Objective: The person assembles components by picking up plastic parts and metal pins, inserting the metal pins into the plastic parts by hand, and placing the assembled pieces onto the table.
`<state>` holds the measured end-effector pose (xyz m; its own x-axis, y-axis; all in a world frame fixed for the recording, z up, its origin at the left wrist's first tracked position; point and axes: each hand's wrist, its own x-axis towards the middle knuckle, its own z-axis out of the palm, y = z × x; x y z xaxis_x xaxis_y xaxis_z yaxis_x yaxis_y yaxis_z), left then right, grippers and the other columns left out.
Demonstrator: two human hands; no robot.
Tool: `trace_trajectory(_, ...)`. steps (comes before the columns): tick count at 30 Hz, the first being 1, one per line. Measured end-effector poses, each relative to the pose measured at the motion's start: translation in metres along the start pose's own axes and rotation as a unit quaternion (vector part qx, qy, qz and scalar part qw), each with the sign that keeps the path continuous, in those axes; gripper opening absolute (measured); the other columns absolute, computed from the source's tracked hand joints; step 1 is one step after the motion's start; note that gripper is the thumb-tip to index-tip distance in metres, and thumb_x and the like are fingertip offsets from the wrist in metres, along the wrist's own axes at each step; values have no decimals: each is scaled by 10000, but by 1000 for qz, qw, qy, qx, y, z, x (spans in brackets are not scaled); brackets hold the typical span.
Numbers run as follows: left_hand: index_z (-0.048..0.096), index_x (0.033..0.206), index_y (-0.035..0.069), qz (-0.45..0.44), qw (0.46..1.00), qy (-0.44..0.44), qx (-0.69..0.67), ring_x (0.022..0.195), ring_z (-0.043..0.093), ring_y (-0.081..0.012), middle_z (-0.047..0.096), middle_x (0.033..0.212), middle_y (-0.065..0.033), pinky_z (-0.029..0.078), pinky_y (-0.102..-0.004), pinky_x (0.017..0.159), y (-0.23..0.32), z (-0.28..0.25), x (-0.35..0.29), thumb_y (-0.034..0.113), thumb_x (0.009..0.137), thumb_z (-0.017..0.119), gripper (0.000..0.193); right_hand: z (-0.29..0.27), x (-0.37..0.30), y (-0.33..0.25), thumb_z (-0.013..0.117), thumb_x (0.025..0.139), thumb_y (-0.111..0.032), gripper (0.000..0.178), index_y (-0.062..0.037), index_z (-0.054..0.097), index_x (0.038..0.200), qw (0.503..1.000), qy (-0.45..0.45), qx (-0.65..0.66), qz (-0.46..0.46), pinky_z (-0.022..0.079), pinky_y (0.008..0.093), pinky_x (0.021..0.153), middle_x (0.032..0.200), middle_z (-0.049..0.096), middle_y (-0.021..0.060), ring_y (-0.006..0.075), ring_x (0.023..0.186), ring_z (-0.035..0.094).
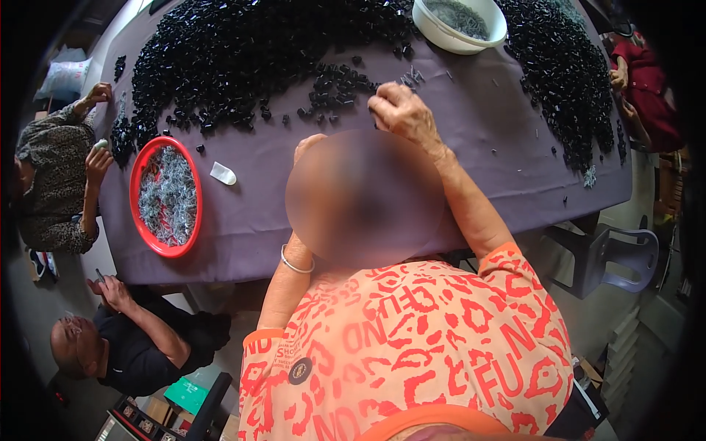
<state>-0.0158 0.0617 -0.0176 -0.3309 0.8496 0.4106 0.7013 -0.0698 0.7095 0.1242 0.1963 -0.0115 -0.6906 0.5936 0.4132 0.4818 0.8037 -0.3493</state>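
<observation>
My right hand [404, 114] rests over the table, fingers curled and pressed together at the edge of small black plastic pieces [342, 88]. Whatever it pinches is too small or hidden to name. Only the top of my left hand [309, 145] shows; a round blurred patch covers its fingers and anything in them. A few thin grey pins [413, 76] lie just beyond my right hand. Spread across the far side of the table is a large heap of the same black pieces [243, 55].
On the purple-grey tablecloth [243, 242], a red oval basket [197, 228] holds clear thin pieces, beside a white finger-shaped piece [223, 173]. A white bowl [456, 45] stands far right of centre. Other people sit left [55, 173] and right [651, 95]; another [140, 338] is lower left. A grey plastic chair [625, 257] stands right.
</observation>
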Motion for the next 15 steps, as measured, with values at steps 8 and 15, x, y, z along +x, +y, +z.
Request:
trace_trajectory(8,676,933,81,1,999,-34,20,920,560,-265,573,985,-92,479,-362,790,-1,-3,0,19,646,701,294,-25,-22,2,663,731,-17,212,-76,649,934,994,28,89,-50,490,368,756,948,593,90,272,873,576)
trace_trajectory(15,667,913,62,-13,1000,10,-9,922,561,-288,577,968,-114,480,-379,799,-8,-3,-3,27,651,704,267,-17,21,36,675,747,-123,185,-101,657,929,998,51,-39,15,453,369,757,889,562,62,250,878,554)
